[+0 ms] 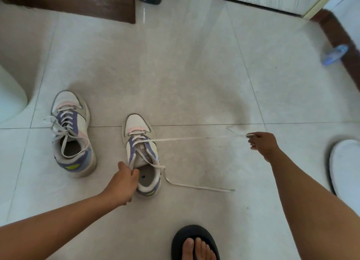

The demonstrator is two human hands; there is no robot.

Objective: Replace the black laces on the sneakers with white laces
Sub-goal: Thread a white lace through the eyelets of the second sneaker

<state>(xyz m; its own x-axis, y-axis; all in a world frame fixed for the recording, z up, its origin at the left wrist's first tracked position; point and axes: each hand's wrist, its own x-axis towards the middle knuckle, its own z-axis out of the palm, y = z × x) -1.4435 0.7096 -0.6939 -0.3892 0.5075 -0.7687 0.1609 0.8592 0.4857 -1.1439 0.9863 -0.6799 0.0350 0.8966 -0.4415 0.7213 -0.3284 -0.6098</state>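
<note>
Pale tiled floor [194, 74] — two sneakers [71, 135] [141, 154], a black slipper [194, 232].

Glossy pale tiled floor [194, 65], dark wooden cabinet [78, 0] beyond, brown skirting [339, 37] at right

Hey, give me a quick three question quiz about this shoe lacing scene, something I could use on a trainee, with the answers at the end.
1. True or false: the right hand pulls a white lace taut, out to the side of the near sneaker.
2. What does the left hand grip? A) the far sneaker's heel B) the near sneaker's collar and lace C) the black sandal
3. Fill in: the far sneaker is already fully ____ with a white lace.

Key: 1 true; 2 B; 3 laced.
</note>
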